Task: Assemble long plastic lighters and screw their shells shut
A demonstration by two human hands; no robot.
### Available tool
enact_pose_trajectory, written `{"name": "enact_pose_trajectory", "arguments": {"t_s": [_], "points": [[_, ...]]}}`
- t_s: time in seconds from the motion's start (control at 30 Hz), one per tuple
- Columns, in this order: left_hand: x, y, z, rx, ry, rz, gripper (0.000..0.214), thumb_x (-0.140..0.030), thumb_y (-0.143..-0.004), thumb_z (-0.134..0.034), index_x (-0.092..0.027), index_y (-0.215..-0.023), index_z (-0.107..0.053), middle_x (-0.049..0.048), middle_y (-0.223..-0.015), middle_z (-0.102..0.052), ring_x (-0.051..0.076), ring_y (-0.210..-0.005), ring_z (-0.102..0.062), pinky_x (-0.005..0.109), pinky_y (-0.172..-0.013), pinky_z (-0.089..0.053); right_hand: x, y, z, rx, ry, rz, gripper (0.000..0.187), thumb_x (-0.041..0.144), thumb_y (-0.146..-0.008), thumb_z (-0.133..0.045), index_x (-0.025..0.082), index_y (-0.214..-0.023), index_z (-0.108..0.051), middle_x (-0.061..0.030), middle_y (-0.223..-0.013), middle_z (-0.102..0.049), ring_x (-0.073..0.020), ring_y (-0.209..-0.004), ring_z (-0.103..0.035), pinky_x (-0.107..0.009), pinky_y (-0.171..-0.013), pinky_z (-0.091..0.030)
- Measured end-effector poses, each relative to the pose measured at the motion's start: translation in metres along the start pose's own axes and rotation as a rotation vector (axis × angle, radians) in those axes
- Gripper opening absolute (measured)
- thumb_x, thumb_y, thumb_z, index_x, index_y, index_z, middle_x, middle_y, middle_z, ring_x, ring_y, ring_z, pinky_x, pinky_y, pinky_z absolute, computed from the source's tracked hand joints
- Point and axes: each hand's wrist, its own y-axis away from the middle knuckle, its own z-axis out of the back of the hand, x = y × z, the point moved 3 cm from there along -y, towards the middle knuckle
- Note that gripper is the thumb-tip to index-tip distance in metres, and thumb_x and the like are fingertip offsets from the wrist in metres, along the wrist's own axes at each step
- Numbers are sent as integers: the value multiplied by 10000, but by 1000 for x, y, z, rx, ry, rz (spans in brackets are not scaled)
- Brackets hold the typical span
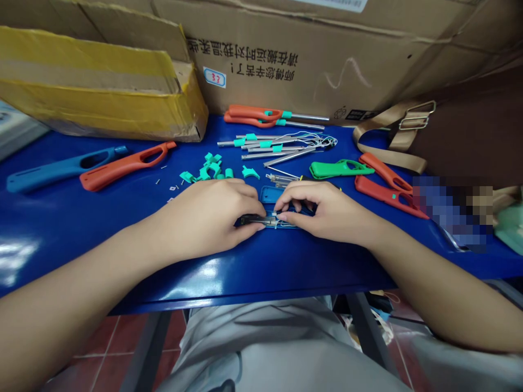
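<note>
A slim clear-and-black plastic lighter insert [268, 220] lies between the left hand [223, 209] and the right hand [321, 209], its long axis running left to right. The left, nearer, pinches its black end; the right's finger and thumb meet its wired end, grip unclear. Beyond both hands, a brown cardboard carton [327, 38] bears a white-and-blue "33" sticker [214, 77] and upside-down black Chinese printing [263, 73], including "师傅您辛苦了".

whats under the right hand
A blue piece shows beside the fingers of the right hand, and thin white wire by its fingertips; anything beneath the palm is covered, so I cannot tell.
</note>
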Motion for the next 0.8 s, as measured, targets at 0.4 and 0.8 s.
{"name": "enact_pose_trajectory", "arguments": {"t_s": [0.4, 0.8], "points": [[2, -4, -5, 18, 84, -19, 162, -221, -916, -681, -246, -1003, -815, 25, -937, -743, 199, -869, -690, 318, -780, -532, -2, 1, -5, -21, -23, -49, 132, 74, -833, -710, 167, -925, -729, 16, -841, -651, -99, -713, -498, -235, -674, -438], [0, -4, -6, 11, 195, 92, 138, -193, -858, -707, -244, -951, -796, 5, -920, -753, 180, -812, -693, 302, -755, -524, 4, 3, -8, -8, 39, 27, 78, 108, -892, -648, 157, -940, -684, 7, -885, -619, -101, -758, -518, -242, -722, -438]]}}
